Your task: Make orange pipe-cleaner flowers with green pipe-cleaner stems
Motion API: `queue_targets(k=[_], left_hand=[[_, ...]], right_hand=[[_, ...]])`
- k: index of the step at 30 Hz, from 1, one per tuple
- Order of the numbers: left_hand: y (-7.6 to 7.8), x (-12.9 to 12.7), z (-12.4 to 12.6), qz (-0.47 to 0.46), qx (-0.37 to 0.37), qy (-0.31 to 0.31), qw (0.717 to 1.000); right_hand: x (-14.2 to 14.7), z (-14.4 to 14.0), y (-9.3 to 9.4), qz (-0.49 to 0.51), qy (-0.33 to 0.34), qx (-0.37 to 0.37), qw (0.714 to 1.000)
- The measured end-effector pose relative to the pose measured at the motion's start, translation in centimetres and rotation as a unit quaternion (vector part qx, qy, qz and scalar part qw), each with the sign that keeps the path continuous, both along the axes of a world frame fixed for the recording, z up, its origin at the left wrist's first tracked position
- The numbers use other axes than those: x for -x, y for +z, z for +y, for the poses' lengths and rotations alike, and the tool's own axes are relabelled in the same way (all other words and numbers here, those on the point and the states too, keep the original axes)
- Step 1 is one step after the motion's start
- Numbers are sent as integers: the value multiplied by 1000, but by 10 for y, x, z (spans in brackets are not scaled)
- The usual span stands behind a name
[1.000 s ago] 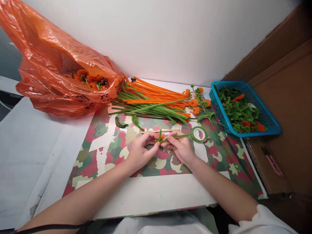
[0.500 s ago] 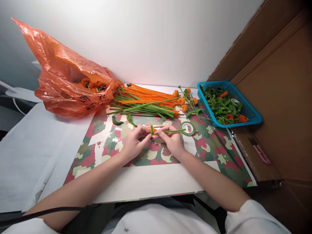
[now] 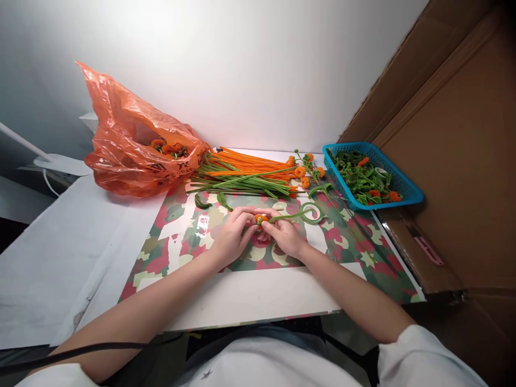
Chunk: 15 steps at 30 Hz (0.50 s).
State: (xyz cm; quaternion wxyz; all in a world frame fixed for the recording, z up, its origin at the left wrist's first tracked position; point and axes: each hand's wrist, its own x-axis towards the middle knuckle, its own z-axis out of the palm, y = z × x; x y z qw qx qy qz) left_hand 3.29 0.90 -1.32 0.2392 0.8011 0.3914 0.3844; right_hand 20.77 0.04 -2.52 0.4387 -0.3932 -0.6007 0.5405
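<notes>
Between my two hands is a small orange pipe-cleaner flower [image 3: 262,218] with a green centre facing me. My left hand [image 3: 235,236] pinches its left side, and my right hand [image 3: 285,234] grips it from the right. A green pipe-cleaner stem [image 3: 291,216] runs out past my right fingers, its end lying over a roll of green tape [image 3: 312,213]. Two dark green pipe-cleaner leaves [image 3: 224,202] rest on the patterned mat beyond my left hand. My fingers partly cover the flower.
Orange and green pipe cleaners [image 3: 250,173] lie in a bundle behind my hands. A finished flower stem [image 3: 309,171] is beside them. An orange plastic bag [image 3: 141,161] holding flowers stands at left. At right are a blue basket [image 3: 407,185] of green pieces and a pink cutter [image 3: 429,251].
The orange flower has turned so its green centre faces me, and the green piece that stood upright is no longer seen standing. The view has shifted slightly left.
</notes>
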Motion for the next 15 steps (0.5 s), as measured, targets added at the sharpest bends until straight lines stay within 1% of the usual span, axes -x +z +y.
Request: queue_targets(k=[1, 2, 3, 7, 10, 12, 15], left_hand=[[0, 0, -1, 10, -19, 2, 1000], [0, -1, -1, 16, -26, 5, 1000], [-1, -1, -2, 14, -20, 8, 1000], [-2, -5, -4, -36, 41, 23, 998], [0, -8, -6, -72, 74, 31, 994], [2, -8, -6, -85, 100, 36, 991], [6, -6, -3, -108, 164, 33, 980]], right_hand=[[0, -1, 0, 8, 0, 2, 1000], [1, -3, 0, 13, -14, -4, 1000], [2, -4, 0, 11, -33, -17, 999], [6, -8, 2, -38, -92, -95, 990], [5, -8, 2, -100, -124, -174, 972], [5, -7, 1, -131, -128, -231, 956], [4, -6, 1, -150, -123, -294, 936]])
